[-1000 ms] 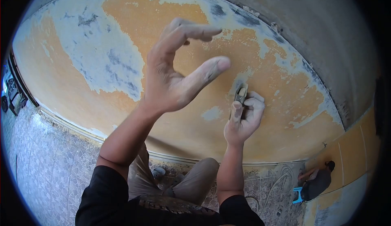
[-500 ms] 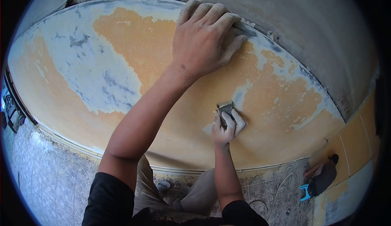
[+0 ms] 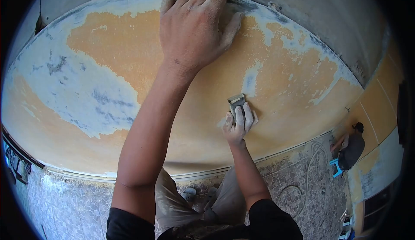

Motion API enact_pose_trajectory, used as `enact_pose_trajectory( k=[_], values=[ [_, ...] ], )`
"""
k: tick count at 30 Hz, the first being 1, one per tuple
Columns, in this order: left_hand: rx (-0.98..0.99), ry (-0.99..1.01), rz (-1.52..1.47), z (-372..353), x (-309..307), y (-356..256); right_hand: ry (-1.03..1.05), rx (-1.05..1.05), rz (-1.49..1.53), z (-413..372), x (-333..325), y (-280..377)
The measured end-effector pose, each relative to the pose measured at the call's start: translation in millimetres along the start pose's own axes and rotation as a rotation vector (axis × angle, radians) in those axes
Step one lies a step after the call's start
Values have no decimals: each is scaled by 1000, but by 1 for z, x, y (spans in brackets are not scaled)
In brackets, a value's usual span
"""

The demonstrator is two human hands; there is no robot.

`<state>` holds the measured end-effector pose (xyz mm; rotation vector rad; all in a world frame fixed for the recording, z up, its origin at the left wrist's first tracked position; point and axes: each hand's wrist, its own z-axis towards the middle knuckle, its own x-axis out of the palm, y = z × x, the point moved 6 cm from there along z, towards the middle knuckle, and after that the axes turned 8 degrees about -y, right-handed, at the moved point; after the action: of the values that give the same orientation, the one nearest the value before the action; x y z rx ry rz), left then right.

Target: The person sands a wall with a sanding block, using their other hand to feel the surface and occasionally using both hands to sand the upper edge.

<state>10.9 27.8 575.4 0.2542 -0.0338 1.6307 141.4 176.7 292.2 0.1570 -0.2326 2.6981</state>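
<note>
My left hand (image 3: 196, 21) reaches to the top edge of a wall (image 3: 173, 125) with patchy yellow paint. Its dusty fingers hook over that edge, fingertips hidden behind it, while the thumb lies apart on the wall's near side. Lower down, my right hand (image 3: 238, 125) is closed around a small grey sanding block (image 3: 237, 103), held against the painted face. Pale dust coats the fingers of both hands. Just above the block is a worn whitish patch (image 3: 250, 80), and a larger white and grey bare area (image 3: 90, 84) spreads to the left.
Grey concrete (image 3: 302, 6) lies beyond the wall's top. Patterned floor tiles (image 3: 86, 201) run along its foot, with a looped hose (image 3: 305, 184) at the right. Another person (image 3: 352, 147) sits on a blue stool (image 3: 335, 168) by the adjoining wall.
The view has shifted, and the wall's top edge sits higher in it. My left hand stays at that edge; the right still holds the sanding block against the wall, close to the same spot.
</note>
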Motion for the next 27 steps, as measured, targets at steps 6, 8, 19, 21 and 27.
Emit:
enact_pose_trajectory(
  k=[6,8,19,21,27],
  values=[
    [-4,-9,-19,-1,1,4,-58,56,51,9,8,2],
    [-32,32,-14,-1,4,5,-45,77,6,13,8,4],
    [58,28,71,-1,0,0,-150,126,106,42,18,3],
    [41,58,46,-2,1,-1,-178,147,156,70,19,3],
    [181,-35,94,-14,15,7,-183,214,82,27,14,22]
  ],
)
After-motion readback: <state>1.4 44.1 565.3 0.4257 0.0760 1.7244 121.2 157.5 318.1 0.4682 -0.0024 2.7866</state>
